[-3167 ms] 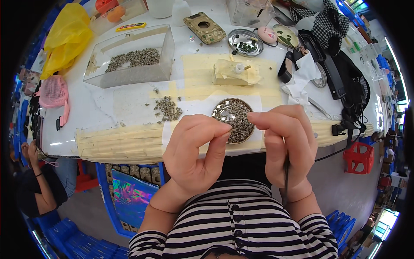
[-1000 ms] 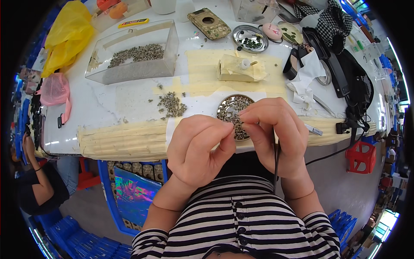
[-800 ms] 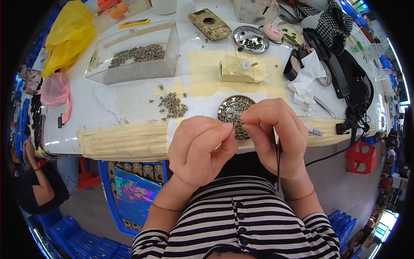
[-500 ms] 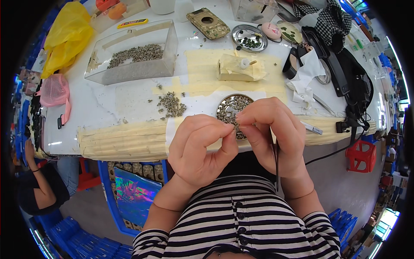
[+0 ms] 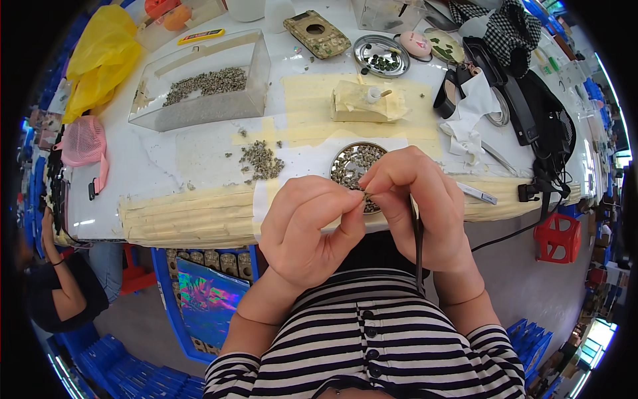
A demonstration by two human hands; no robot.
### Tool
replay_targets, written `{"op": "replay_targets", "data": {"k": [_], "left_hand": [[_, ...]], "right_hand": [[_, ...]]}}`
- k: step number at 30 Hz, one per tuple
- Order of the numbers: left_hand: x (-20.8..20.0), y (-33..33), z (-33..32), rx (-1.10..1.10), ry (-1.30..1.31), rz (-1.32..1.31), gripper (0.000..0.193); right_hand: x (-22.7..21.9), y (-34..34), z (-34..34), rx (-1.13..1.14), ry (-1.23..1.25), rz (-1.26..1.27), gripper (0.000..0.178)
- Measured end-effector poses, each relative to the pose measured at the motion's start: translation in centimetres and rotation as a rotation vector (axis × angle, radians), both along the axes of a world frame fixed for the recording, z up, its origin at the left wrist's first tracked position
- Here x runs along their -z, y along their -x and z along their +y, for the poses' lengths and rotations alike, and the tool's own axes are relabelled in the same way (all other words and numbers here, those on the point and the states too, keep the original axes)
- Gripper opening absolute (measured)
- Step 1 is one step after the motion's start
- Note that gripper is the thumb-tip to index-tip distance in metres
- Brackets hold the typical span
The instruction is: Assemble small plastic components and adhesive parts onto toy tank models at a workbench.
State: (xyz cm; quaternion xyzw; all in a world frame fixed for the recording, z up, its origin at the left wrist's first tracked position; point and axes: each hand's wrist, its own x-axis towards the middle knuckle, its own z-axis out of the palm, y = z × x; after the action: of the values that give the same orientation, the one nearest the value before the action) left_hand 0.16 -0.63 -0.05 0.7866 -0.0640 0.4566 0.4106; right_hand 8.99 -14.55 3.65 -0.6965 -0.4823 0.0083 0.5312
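Both hands meet fingertip to fingertip above a round metal dish filled with small grey-brown metallic pieces. My left hand is closed in a pinch. Facing it, my right hand pinches too. A tiny piece is held between the fingertips, too small to name. Dark slim tweezers are tucked in my right hand, pointing down toward my body. To the left of the dish, a loose pile of similar pieces lies on the table.
A clear box with more pieces stands at the far left. Beyond the dish sits a tape-covered block. Farther back are a camouflage-patterned casing and a plate of dark green bits. Silver tweezers lie right. Someone sits at left.
My fingertips stay together, with the right hand shifted slightly left and up. The tweezers in it have swung a little. The view has moved slightly.
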Motion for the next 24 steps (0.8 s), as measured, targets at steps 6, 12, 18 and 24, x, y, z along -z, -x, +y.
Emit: {"op": "replay_targets", "data": {"k": [6,12,18,24], "left_hand": [[-0.01,0.1,-0.11,0.0,-0.029,0.002,0.017],[-0.03,0.17,-0.04,0.027,-0.005,0.024,0.018],[-0.02,-0.06,-0.15,0.047,0.123,0.029,0.021],[-0.07,-0.01,-0.07,0.052,0.145,0.043,0.02]], "right_hand": [[0.08,-0.14,-0.11,-0.031,0.013,-0.005,0.018],[0.22,-0.12,-0.09,-0.029,0.0,0.015,0.018],[0.18,-0.26,-0.15,-0.031,-0.002,0.012,0.019],[0.15,-0.27,-0.02,-0.034,0.002,0.011,0.018]]}}
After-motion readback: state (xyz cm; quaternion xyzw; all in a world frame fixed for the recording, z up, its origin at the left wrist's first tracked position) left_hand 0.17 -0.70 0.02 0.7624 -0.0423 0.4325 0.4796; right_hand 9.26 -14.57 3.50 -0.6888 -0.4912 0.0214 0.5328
